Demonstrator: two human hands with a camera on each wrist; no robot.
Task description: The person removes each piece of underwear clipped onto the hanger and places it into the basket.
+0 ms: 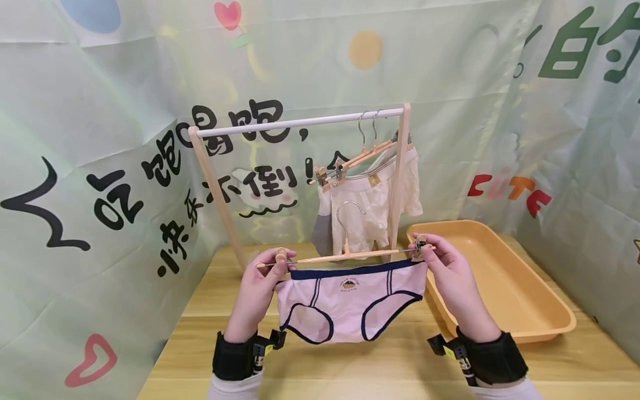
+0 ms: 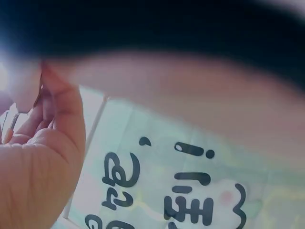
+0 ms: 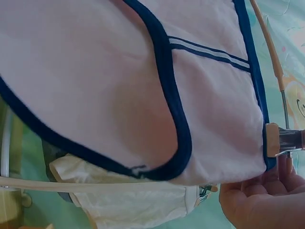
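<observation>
Pale pink underpants (image 1: 345, 305) with navy trim hang from a clip hanger (image 1: 320, 258) with a metal hook, held up in front of the rack. In the head view my left hand (image 1: 257, 289) pinches the clip at the hanger's left end. My right hand (image 1: 450, 272) grips the clip (image 1: 421, 244) at the other end. The right wrist view shows that clip closed on the navy waistband (image 3: 259, 95), with my right fingers (image 3: 267, 200) beside it. In the left wrist view my left hand (image 2: 52, 138) is curled at the left edge, its grip mostly hidden.
A small garment rack (image 1: 300, 118) stands behind on the wooden table (image 1: 200, 355). Light-coloured garments (image 1: 365, 205) hang on hangers at its right end. A yellow tray (image 1: 505, 289) lies on the right. Printed cloth (image 1: 320, 50) surrounds the table.
</observation>
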